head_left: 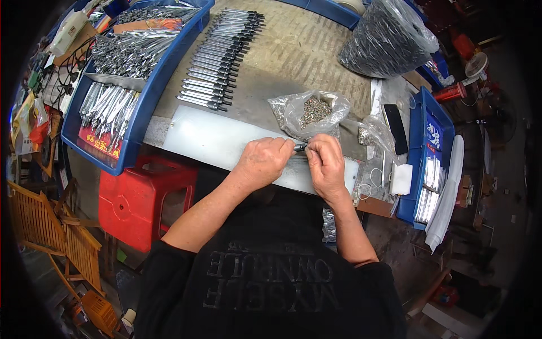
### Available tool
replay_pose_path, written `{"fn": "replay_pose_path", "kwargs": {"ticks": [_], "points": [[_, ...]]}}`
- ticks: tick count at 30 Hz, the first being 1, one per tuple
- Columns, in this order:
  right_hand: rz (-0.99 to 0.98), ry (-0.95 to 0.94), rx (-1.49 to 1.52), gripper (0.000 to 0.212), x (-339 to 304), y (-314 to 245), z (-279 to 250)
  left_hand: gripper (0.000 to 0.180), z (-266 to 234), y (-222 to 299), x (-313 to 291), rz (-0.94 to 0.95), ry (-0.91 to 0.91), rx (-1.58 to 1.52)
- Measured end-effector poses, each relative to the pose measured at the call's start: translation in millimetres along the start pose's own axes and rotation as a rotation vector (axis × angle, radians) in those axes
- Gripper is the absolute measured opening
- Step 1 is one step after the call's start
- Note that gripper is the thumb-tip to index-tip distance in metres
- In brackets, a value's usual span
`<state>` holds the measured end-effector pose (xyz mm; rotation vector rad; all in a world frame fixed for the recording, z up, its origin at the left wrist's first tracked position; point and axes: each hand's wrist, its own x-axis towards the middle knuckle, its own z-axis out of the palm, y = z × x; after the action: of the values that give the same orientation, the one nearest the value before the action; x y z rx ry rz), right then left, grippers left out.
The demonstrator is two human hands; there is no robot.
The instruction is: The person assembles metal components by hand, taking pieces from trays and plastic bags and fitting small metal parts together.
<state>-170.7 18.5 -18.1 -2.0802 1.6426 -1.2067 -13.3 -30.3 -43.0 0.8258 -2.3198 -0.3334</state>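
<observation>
Over a long white board (220,138) at the table's near edge, my two hands meet at a short dark-and-silver metal rod (300,147). My left hand (263,161) is closed around one end of it. My right hand (326,164) pinches the other end between thumb and fingers. Most of the rod is hidden inside the hands. Just beyond them lies an open clear plastic bag (291,110) of small metal pieces (315,111). Farther left, several slim silver rods with black ends (210,79) lie side by side in a long row.
Blue bins (148,110) with silver rods stand at left, above a red stool (132,203). To the right are a smaller bag (375,133), a black phone (396,129), a white block (401,179) and a blue tray (415,195). A large bag of dark parts (384,45) stands far right.
</observation>
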Motion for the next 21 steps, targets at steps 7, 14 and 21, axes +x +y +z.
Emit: {"fn": "replay_pose_path", "kwargs": {"ticks": [7, 14, 21], "points": [[0.017, 0.061, 0.047, 0.009, -2.4, 7.4, 13.7, 0.016, -0.7, -0.7, 1.4, 0.007, 0.010, -0.019], [0.017, 0.094, 0.026, 0.009, -4.0, 9.0, 16.4, 0.015, 0.6, -1.6, 0.4, -0.016, 0.020, -0.047], [-0.008, 0.070, -0.040, 0.010, -3.5, 6.8, 12.6, 0.016, 0.5, -1.2, 0.8, -0.008, 0.032, -0.033]]}}
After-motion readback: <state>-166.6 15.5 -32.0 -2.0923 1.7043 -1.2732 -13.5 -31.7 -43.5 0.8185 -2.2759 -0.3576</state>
